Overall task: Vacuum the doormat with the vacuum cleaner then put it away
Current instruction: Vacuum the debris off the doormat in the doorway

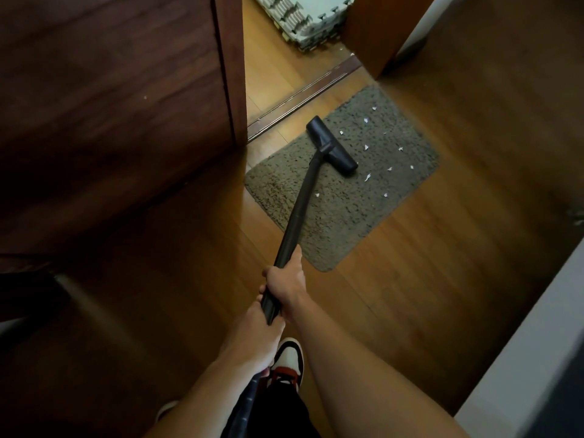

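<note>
Both hands held the vacuum wand (300,203): the right hand (286,279) wrapped around it higher up, the left hand (262,336) closed below. The floor head (331,146) sat on the doormat (354,210); slow overlapping passes rightward would likely lift the paper scraps (366,147).

Both bare forearms are extended forward and downward. The right hand (286,281) is closed around the vacuum tube (300,210), thumb laid along it. The left hand (257,335) is clenched just behind, lower on it.
</note>
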Demonstrator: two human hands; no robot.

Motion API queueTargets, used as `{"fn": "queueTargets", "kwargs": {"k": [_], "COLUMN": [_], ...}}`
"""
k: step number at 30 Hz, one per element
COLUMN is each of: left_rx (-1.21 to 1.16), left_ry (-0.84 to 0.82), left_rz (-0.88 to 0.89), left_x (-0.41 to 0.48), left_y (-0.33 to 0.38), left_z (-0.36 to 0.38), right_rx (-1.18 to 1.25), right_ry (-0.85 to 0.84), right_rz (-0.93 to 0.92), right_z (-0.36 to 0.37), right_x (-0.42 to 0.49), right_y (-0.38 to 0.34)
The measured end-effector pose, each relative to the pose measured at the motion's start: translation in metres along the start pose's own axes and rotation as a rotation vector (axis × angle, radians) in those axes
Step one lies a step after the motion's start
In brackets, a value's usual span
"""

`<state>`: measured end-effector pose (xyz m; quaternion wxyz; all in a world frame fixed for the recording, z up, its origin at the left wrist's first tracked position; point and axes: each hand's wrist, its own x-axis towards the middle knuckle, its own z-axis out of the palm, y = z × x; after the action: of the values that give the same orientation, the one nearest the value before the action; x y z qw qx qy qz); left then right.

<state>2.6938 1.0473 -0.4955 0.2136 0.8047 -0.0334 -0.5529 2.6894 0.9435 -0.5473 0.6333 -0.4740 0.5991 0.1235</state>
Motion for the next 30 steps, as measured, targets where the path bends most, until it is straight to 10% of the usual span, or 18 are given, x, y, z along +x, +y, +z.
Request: {"fn": "queueTargets", "kwargs": {"k": [30], "left_rx": [0.019], "left_ry": [-0.072], "left_rz": [-0.005], "left_x": [-0.105], "left_y": [-0.181], "left_z": [-0.037], "right_rx": [0.145], "right_ry": [-0.008], "right_rz": [0.028], "right_z": [0.125], "right_x": [-0.125], "right_y": [0.147]}}
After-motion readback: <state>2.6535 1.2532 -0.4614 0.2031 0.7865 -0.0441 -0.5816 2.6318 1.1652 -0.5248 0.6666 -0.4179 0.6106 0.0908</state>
